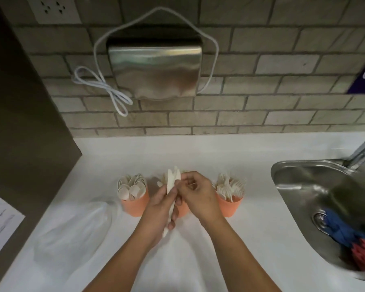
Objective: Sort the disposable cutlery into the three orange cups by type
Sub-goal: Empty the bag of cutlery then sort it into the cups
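Three orange cups stand in a row on the white counter. The left cup (135, 204) is full of pale spoons (132, 187). The right cup (230, 206) holds pale forks (231, 186). The middle cup (182, 209) is mostly hidden behind my hands, and a few knife tips show at its left. My left hand (160, 209) grips a small bundle of pale knives (172, 182), blades pointing up, just in front of the middle cup. My right hand (198, 194) pinches the upper part of that bundle.
A crumpled clear plastic bag (72, 234) lies left of the cups. A steel sink (325, 197) with a blue and red cloth (350, 239) sits at the right. A steel dispenser (156, 70) hangs on the brick wall. A dark panel (19, 123) stands on the left.
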The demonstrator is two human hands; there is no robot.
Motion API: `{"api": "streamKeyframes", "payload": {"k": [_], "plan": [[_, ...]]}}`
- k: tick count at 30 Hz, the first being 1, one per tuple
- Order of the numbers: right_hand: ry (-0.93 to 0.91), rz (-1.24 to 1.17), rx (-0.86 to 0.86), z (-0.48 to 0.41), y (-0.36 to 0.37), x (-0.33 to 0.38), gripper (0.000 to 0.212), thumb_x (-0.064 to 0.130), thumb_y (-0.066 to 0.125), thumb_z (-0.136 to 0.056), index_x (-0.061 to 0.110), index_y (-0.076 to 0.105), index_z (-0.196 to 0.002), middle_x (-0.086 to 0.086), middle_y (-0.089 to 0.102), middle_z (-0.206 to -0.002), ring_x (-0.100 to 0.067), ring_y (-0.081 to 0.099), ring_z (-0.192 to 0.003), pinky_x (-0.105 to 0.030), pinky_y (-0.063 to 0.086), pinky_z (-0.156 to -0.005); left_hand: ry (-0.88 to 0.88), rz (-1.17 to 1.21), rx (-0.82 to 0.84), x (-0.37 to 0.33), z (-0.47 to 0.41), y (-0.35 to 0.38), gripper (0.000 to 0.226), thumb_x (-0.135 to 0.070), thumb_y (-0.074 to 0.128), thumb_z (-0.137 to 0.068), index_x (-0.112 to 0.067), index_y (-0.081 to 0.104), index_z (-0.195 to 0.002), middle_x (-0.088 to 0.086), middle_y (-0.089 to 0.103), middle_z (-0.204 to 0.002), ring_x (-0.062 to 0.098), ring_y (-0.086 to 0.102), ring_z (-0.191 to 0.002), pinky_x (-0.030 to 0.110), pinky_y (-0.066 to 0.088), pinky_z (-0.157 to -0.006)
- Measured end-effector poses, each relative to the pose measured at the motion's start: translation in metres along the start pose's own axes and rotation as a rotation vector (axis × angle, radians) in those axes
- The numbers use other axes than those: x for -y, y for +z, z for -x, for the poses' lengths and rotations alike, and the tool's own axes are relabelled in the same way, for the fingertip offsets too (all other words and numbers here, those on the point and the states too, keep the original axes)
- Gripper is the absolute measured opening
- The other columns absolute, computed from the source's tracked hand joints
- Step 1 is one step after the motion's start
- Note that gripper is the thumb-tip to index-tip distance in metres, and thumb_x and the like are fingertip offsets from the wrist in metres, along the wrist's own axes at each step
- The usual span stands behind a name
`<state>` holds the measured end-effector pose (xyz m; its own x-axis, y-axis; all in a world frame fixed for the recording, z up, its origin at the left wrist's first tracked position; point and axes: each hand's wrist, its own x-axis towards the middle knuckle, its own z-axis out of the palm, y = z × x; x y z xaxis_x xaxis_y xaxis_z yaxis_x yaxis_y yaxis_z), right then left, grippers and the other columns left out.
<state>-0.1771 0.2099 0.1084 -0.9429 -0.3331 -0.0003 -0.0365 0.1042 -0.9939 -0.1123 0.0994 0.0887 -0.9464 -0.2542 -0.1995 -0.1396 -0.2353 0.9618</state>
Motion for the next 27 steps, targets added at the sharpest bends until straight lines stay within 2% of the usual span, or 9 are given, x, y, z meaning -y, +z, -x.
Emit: {"api": "streamKeyframes", "payload": {"k": [3,6,9,14,17,19,21,23,27], "plan": [[0.04,0.02,-0.029,-0.007,-0.002,-0.005,0.018,0.041,0.073,-0.079,0.028,0.066,-0.09,-0.005,0.072,-0.076,-0.03,0.07,-0.061,-0.057,0.058,-0.075,0.03,-0.041,-0.003,0.001,-0.001,-0.002,0.022,-0.033,0.052,-0.108,-0.018,0.068,-0.105,0.007,0.059,-0.081,0.016,0.045,-0.05,0.023,0.031,-0.041],[-0.008,-0.036,-0.117,-0.013,-0.005,0.0,0.009,0.032,0.072,-0.083,0.032,0.064,-0.086,-0.002,0.069,-0.08,-0.037,0.071,-0.066,-0.06,0.058,-0.07,-0.001,-0.024,-0.079,0.004,-0.001,-0.006,0.028,-0.036,0.05,-0.109,-0.016,0.069,-0.109,0.009,0.065,-0.082,0.017,0.047,-0.052,0.025,0.034,-0.043],[-0.12,0.01,-0.226,-0.019,-0.009,0.011,0.019,0.015,0.07,-0.091,0.032,0.062,-0.096,0.002,0.067,-0.077,-0.03,0.07,-0.064,-0.055,0.059,-0.066,-0.037,-0.032,-0.163,0.01,-0.002,-0.016,0.029,-0.036,0.05,-0.108,-0.016,0.071,-0.105,0.008,0.066,-0.086,0.018,0.05,-0.054,0.026,0.035,-0.044],[-0.398,0.224,-0.346,-0.03,-0.013,0.022,0.029,0.012,0.065,-0.096,0.032,0.058,-0.116,0.01,0.063,-0.079,-0.015,0.068,-0.068,-0.038,0.059,-0.065,-0.02,-0.02,-0.23,0.01,-0.002,-0.028,0.026,-0.034,0.053,-0.107,-0.019,0.075,-0.107,-0.009,0.062,-0.079,0.016,0.051,-0.063,0.028,0.04,-0.046],[-0.493,0.384,-0.319,-0.038,-0.007,0.01,0.027,0.008,0.065,-0.096,0.023,0.059,-0.118,0.007,0.061,-0.073,-0.011,0.061,-0.067,-0.026,0.052,-0.066,0.022,-0.023,-0.242,0.01,-0.007,-0.03,0.024,-0.031,0.055,-0.107,-0.025,0.078,-0.106,0.0,0.063,-0.086,0.015,0.052,-0.065,0.03,0.047,-0.05],[-0.497,0.542,-0.208,-0.045,-0.003,-0.007,0.021,0.01,0.062,-0.096,0.02,0.061,-0.114,0.003,0.061,-0.073,-0.013,0.056,-0.069,-0.028,0.047,-0.066,0.059,-0.049,-0.238,0.01,-0.01,-0.03,0.024,-0.028,0.055,-0.107,-0.03,0.079,-0.102,0.002,0.061,-0.082,0.014,0.055,-0.066,0.031,0.051,-0.054],[-0.493,0.8,-0.107,-0.048,-0.001,-0.023,0.02,0.014,0.054,-0.094,0.019,0.065,-0.11,0.0,0.064,-0.078,-0.024,0.055,-0.079,-0.035,0.046,-0.068,0.079,-0.076,-0.227,0.009,-0.012,-0.03,0.025,-0.027,0.056,-0.107,-0.032,0.078,-0.098,0.001,0.059,-0.074,0.013,0.057,-0.066,0.032,0.052,-0.057],[-0.522,0.944,-0.113,-0.047,-0.001,-0.03,0.028,0.019,0.047,-0.091,0.019,0.07,-0.107,0.0,0.067,-0.09,-0.03,0.051,-0.086,-0.039,0.047,-0.075,0.077,-0.093,-0.219,0.009,-0.014,-0.03,0.023,-0.025,0.056,-0.107,-0.027,0.077,-0.098,0.002,0.058,-0.07,0.014,0.059,-0.066,0.032,0.053,-0.057],[-0.501,0.715,-0.193,-0.036,0.003,-0.017,0.032,0.033,0.049,-0.096,0.02,0.073,-0.114,0.004,0.063,-0.109,-0.023,0.047,-0.103,-0.032,0.043,-0.085,0.075,-0.117,-0.171,0.009,-0.015,-0.027,0.026,-0.022,0.052,-0.108,-0.002,0.068,-0.103,0.001,0.061,-0.07,0.012,0.059,-0.064,0.028,0.052,-0.054]]}}
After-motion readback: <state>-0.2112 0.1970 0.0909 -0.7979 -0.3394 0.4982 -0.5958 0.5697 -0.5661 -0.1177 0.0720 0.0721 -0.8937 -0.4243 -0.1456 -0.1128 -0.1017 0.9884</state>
